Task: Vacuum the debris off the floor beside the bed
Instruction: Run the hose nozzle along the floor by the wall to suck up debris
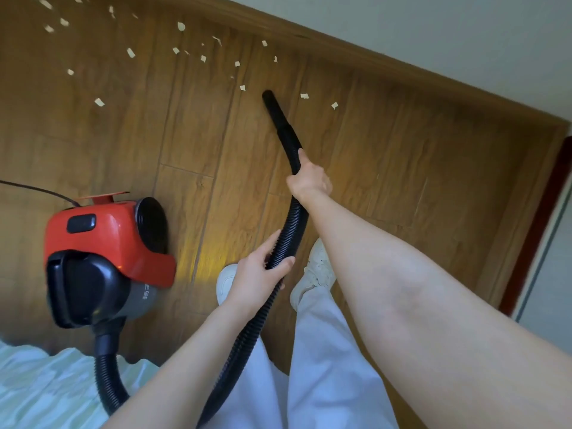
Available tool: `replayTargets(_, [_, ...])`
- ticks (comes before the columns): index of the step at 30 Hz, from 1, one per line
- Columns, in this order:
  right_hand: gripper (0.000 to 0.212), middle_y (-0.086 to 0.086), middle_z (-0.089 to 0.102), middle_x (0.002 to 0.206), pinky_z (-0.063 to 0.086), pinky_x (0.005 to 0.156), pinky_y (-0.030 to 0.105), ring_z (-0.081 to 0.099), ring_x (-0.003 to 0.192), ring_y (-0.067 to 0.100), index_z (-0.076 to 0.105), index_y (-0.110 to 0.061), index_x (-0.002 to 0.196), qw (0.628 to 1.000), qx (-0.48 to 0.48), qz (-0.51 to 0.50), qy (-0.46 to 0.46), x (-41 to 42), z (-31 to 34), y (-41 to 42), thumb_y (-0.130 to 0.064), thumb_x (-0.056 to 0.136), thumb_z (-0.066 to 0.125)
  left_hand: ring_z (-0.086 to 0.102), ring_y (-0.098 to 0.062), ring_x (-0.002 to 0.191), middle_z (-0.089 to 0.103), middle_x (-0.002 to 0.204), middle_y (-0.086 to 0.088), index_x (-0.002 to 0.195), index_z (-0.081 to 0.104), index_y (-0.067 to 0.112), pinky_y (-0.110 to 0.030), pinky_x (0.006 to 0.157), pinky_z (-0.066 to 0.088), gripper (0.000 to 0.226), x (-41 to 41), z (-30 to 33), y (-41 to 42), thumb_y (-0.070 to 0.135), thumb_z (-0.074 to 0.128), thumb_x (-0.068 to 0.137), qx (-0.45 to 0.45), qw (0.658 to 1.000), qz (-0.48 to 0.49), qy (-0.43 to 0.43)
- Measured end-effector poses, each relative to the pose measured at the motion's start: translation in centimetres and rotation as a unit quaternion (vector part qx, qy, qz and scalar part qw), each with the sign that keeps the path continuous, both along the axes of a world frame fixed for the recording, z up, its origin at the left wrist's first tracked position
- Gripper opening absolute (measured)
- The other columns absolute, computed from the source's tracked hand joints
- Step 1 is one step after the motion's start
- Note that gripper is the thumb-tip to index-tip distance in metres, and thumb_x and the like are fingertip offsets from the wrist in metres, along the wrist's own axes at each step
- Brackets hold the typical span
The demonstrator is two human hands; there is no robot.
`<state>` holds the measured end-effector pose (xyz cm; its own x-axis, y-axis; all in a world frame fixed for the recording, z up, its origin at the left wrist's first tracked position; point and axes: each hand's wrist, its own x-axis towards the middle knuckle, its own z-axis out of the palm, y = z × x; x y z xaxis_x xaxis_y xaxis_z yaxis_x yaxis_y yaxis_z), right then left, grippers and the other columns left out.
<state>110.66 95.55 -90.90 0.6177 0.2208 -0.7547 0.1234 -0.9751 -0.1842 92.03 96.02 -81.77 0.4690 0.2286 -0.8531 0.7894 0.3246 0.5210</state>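
2 bare hands gripped a black vacuum hose (291,230) over a wooden floor (387,156).

The right hand (309,182), at center frame, was clenched around the hose just behind the rigid nozzle (277,114); the left hand (258,275), lower down, curled its fingers around the ribbed hose. The nozzle tip sat among pale paper scraps (305,96) scattered across the upper left and upper middle. A red and black vacuum cleaner (102,252) stood at left, beside bedding (40,385) at lower left.

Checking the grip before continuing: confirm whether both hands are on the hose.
Yes, the right hand grips the hose near the nozzle and the left hand holds it lower down.
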Motion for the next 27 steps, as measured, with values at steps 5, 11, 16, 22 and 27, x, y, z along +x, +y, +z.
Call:
replayTargets(5, [0.067, 0.012, 0.058, 0.126, 0.05, 0.067, 0.031, 0.058, 0.085, 0.022, 0.012, -0.034, 0.154, 0.998, -0.025, -0.054, -0.007, 1.8, 0.4, -3.7, -0.021, 0.096, 0.045, 0.063, -0.005, 0.066, 0.066, 0.099, 0.016, 0.141, 0.041, 0.043, -0.022, 0.066, 0.053, 0.06, 1.7, -0.4, -0.8, 0.032, 0.067, 0.088, -0.006, 0.998, -0.062, -0.005])
replayTargets(11, [0.07, 0.014, 0.055, 0.131, 0.054, 0.084, 0.039, 0.06, 0.104, 0.03, 0.012, -0.034, 0.153, 0.988, -0.036, -0.152, -0.006, 2.9, 0.9, -8.8, -0.023, 0.094, 0.047, 0.069, -0.014, 0.087, 0.068, 0.107, 0.014, 0.139, 0.04, 0.049, -0.041, 0.083, 0.056, 0.058, 3.3, -0.3, -2.6, 0.038, 0.064, 0.087, 0.009, 0.987, -0.161, -0.016])
replayTargets(16, [0.072, 0.011, 0.055, 0.131, 0.055, 0.083, 0.038, 0.061, 0.1, 0.027, 0.011, -0.035, 0.153, 0.994, 0.006, -0.105, 0.026, 2.7, 1.1, -7.4, -0.025, 0.093, 0.049, 0.066, -0.009, 0.077, 0.068, 0.104, 0.014, 0.14, 0.039, 0.049, -0.035, 0.078, 0.058, 0.06, 2.5, -0.6, -2.8, 0.038, 0.065, 0.087, 0.018, 0.99, -0.137, -0.016])
replayTargets(22, [0.071, 0.012, 0.057, 0.125, 0.049, 0.07, 0.03, 0.06, 0.094, 0.026, 0.01, -0.034, 0.154, 0.998, 0.027, 0.036, 0.041, 1.0, 0.2, -2.5, -0.025, 0.094, 0.047, 0.063, -0.002, 0.066, 0.068, 0.098, 0.01, 0.143, 0.037, 0.045, -0.018, 0.063, 0.049, 0.062, 0.4, -0.6, -2.1, 0.034, 0.065, 0.089, 0.024, 0.998, -0.051, -0.002])
replayTargets(27, [0.069, 0.012, 0.059, 0.123, 0.047, 0.068, 0.031, 0.061, 0.093, 0.024, 0.011, -0.034, 0.154, 0.999, 0.004, 0.03, 0.018, 0.8, -0.4, -2.4, -0.024, 0.096, 0.047, 0.066, -0.004, 0.067, 0.068, 0.108, 0.011, 0.143, 0.037, 0.045, -0.02, 0.063, 0.053, 0.061, 0.6, -0.5, -1.7, 0.034, 0.065, 0.09, 0.023, 0.998, -0.057, -0.007])
